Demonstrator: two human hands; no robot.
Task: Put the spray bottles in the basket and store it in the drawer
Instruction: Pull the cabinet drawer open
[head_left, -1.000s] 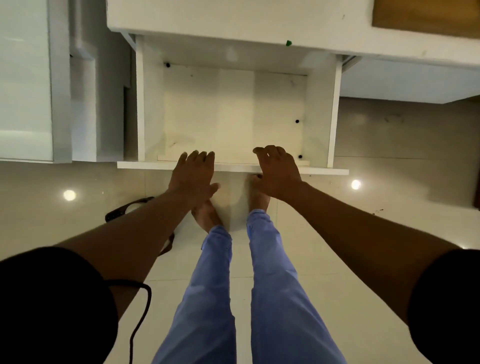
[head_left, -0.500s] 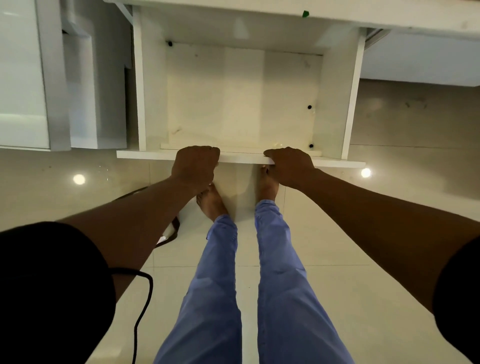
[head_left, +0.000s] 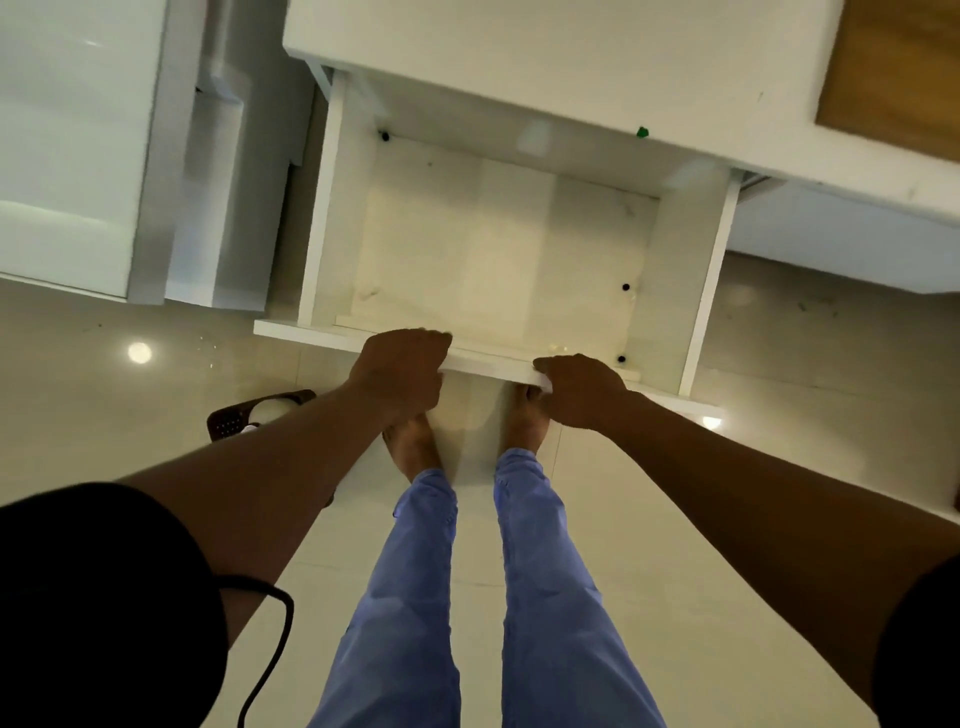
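Note:
A white drawer stands pulled out below me, and its pale bottom holds nothing. My left hand is curled over the drawer's front panel near its middle. My right hand grips the same front panel a little to the right. A dark brown perforated basket sits on the floor left of my feet, mostly hidden behind my left forearm; something white shows inside it. I cannot make out any spray bottle clearly.
A white cabinet top overhangs the drawer, with a wooden panel at the far right. More white cabinet fronts stand at the left. My bare feet and blue trouser legs are on the glossy tiled floor.
My hands went from lying flat with fingers spread over the drawer's front to curled around it. The view shifted and tilted, with the drawer now seen at a slant.

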